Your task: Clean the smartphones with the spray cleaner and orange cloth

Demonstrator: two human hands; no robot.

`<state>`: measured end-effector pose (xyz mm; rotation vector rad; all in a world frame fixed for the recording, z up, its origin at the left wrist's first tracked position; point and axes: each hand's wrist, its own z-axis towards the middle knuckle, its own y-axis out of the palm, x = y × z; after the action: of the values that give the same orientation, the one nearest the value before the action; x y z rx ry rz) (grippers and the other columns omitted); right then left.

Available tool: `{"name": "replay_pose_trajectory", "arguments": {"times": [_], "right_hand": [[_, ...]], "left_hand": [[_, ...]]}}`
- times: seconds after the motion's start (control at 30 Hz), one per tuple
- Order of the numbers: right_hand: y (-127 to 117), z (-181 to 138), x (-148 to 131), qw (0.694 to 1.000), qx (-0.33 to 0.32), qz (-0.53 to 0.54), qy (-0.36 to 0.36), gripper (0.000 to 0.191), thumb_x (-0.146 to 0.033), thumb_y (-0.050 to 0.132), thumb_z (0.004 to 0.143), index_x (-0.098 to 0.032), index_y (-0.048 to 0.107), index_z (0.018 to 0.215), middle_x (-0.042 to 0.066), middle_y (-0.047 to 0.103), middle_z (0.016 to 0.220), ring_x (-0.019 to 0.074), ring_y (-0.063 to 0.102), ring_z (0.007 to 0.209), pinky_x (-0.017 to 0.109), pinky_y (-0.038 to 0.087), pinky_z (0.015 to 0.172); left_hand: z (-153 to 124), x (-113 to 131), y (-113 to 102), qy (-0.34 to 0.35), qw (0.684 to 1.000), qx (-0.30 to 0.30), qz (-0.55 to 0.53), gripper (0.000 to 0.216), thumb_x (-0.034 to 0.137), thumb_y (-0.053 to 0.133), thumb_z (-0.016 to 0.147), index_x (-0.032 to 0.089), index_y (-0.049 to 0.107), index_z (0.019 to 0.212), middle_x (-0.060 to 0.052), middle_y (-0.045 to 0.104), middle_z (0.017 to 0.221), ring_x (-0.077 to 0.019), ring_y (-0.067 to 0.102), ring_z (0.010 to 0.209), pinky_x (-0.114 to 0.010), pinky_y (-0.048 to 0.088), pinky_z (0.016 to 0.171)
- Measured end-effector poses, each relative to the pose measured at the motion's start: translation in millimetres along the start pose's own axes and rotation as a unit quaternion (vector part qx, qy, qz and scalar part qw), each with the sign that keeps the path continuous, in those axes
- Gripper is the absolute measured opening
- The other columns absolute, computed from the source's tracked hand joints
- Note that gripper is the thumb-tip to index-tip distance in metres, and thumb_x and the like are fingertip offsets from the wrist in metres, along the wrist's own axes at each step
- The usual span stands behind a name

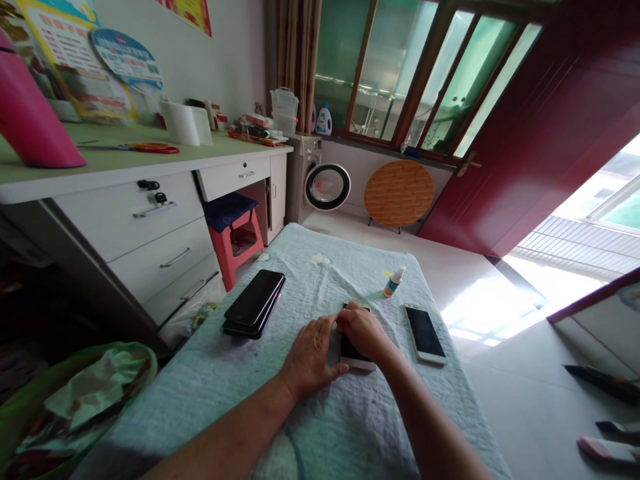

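Observation:
A white-framed smartphone [359, 363] with a dark screen lies flat on the cloth-covered surface, partly hidden under my hands. My left hand [311, 353] is curved along its left side, with the thumb reaching its lower left edge and the fingertips near its upper left. Over the upper screen is my right hand [364, 331], its fingers bent and pressed together close to my left fingertips. Whatever may be between those right fingers is hidden. To the right lies another white smartphone [425, 335], screen up. A small spray bottle [394, 283] stands tilted in view beyond the phones.
Stacked dark phones [256, 300] lie left on the pale blue quilted cloth [320, 427]. A green-rimmed waste bin [143, 357] is at lower left. Beyond are a red stool [235, 247], a white desk [150, 217] and a washing machine [305, 167] with its round door ajar.

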<state>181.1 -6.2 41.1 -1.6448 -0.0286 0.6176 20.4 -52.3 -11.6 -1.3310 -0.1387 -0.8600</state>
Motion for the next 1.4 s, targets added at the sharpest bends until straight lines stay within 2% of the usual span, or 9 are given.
{"name": "replay_pose_trajectory", "arguments": {"times": [0.17, 0.43, 0.67, 0.77, 0.93, 1.03, 1.13, 1.27, 1.4], "right_hand": [[0, -20, -8, 0.998, -0.05, 0.036, -0.005, 0.017, -0.012, 0.052, 0.08, -0.018, 0.068, 0.074, 0.0, 0.051, 0.081, 0.0083, 0.045, 0.065, 0.02, 0.031, 0.063], [-7, -30, -7, 0.982, -0.11, 0.112, -0.103, 0.019, -0.005, 0.054, 0.071, -0.017, 0.065, 0.062, -0.001, 0.052, 0.068, 0.0117, 0.05, 0.074, 0.019, 0.034, 0.065], [-11, -35, -3, 0.97, -0.14, 0.179, -0.084, 0.02, -0.006, 0.052, 0.07, -0.017, 0.067, 0.063, -0.003, 0.055, 0.062, 0.0103, 0.051, 0.064, 0.019, 0.035, 0.061], [-10, -38, 2, 0.978, -0.113, 0.169, -0.037, 0.02, -0.008, 0.053, 0.07, -0.019, 0.07, 0.071, -0.002, 0.061, 0.072, 0.0102, 0.054, 0.065, 0.019, 0.037, 0.061], [-4, -36, 16, 0.993, 0.021, 0.107, 0.036, 0.019, -0.009, 0.054, 0.074, -0.019, 0.07, 0.077, 0.001, 0.063, 0.082, 0.0112, 0.057, 0.073, 0.02, 0.038, 0.068], [0, -29, 29, 0.988, 0.102, 0.074, 0.087, 0.016, -0.013, 0.054, 0.08, -0.019, 0.069, 0.084, 0.002, 0.062, 0.085, 0.0127, 0.057, 0.077, 0.022, 0.038, 0.07], [3, -24, 41, 0.978, 0.149, 0.043, 0.139, 0.016, -0.018, 0.052, 0.084, -0.019, 0.068, 0.087, 0.003, 0.062, 0.088, 0.0135, 0.056, 0.077, 0.023, 0.037, 0.069], [1, -25, 44, 0.979, 0.136, 0.038, 0.145, 0.013, -0.02, 0.055, 0.083, -0.019, 0.067, 0.085, 0.003, 0.063, 0.087, 0.0143, 0.057, 0.079, 0.023, 0.038, 0.07], [-9, -36, 34, 0.991, 0.025, 0.087, 0.095, 0.009, -0.016, 0.06, 0.075, -0.019, 0.068, 0.077, 0.002, 0.066, 0.081, 0.0134, 0.058, 0.076, 0.022, 0.039, 0.068]], "left_hand": [[0, -2, 2, 0.004, 1.0, -0.012, 0.01, 0.092, 0.043, 0.075, 0.069, 0.02, 0.025, 0.142, -0.016, 0.049, 0.137, -0.0341, 0.048, 0.123, -0.051, 0.039, 0.103], [2, 2, -6, 0.019, 0.998, -0.043, 0.04, 0.076, 0.042, 0.075, 0.071, 0.02, 0.044, 0.136, -0.013, 0.05, 0.14, -0.0314, 0.048, 0.124, -0.046, 0.037, 0.106], [2, 5, -10, 0.025, 0.997, -0.055, 0.039, 0.061, 0.05, 0.071, 0.076, 0.024, 0.056, 0.128, -0.009, 0.052, 0.14, -0.0312, 0.051, 0.117, -0.046, 0.04, 0.1], [2, 6, -13, 0.03, 0.997, -0.059, 0.032, 0.053, 0.051, 0.068, 0.078, 0.026, 0.06, 0.124, -0.007, 0.054, 0.139, -0.0307, 0.051, 0.115, -0.046, 0.04, 0.098], [2, 8, -15, 0.037, 0.997, -0.062, 0.02, 0.059, 0.054, 0.069, 0.076, 0.027, 0.058, 0.127, -0.005, 0.057, 0.136, -0.0306, 0.051, 0.114, -0.045, 0.04, 0.097], [3, 9, -16, 0.037, 0.997, -0.06, 0.014, 0.061, 0.055, 0.068, 0.076, 0.024, 0.058, 0.128, -0.006, 0.059, 0.134, -0.0301, 0.051, 0.114, -0.044, 0.04, 0.097], [3, 10, -18, 0.037, 0.997, -0.06, 0.011, 0.063, 0.055, 0.069, 0.076, 0.022, 0.059, 0.129, -0.006, 0.06, 0.133, -0.0294, 0.051, 0.112, -0.043, 0.041, 0.097], [3, 10, -17, 0.035, 0.997, -0.061, 0.013, 0.065, 0.058, 0.068, 0.076, 0.021, 0.059, 0.129, -0.006, 0.06, 0.133, -0.0298, 0.051, 0.112, -0.044, 0.041, 0.097], [3, 7, -15, 0.033, 0.998, -0.055, 0.012, 0.068, 0.064, 0.065, 0.077, 0.021, 0.059, 0.129, -0.008, 0.059, 0.134, -0.0312, 0.051, 0.114, -0.045, 0.041, 0.098]]}}
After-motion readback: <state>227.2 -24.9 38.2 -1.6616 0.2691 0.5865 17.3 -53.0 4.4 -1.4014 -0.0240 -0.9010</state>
